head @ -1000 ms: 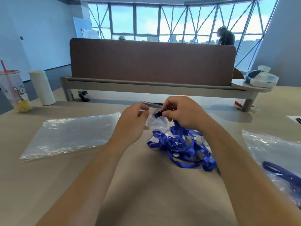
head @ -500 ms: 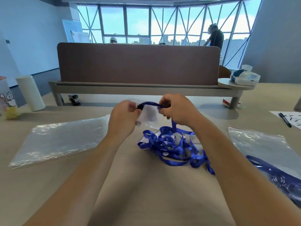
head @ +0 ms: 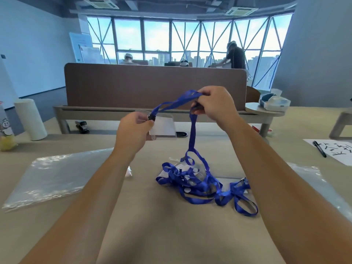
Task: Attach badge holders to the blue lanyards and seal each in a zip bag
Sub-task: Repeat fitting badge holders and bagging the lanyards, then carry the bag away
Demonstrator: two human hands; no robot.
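My left hand [head: 134, 130] holds a clear badge holder [head: 163, 126] by its top edge, where a black clip [head: 151, 117] joins it to a blue lanyard [head: 192, 128]. My right hand [head: 213, 103] pinches the lanyard strap, lifted above the table. The strap hangs down into a tangled pile of blue lanyards [head: 202, 183] lying over more clear badge holders. A stack of clear zip bags [head: 51, 178] lies at the left. Another zip bag [head: 323, 189] lies at the right, partly behind my right forearm.
A brown desk divider [head: 152, 86] stands along the far table edge. A white roll [head: 30, 119] and a drink cup [head: 4, 130] stand far left. A black stapler [head: 82, 126] sits under the divider shelf. Paper with a pen [head: 322, 149] lies far right. People sit beyond the divider.
Both hands have risen and moved apart. The right hand has pulled the lanyard strap up out of the pile, and the badge holder hangs clipped to it in the left hand.
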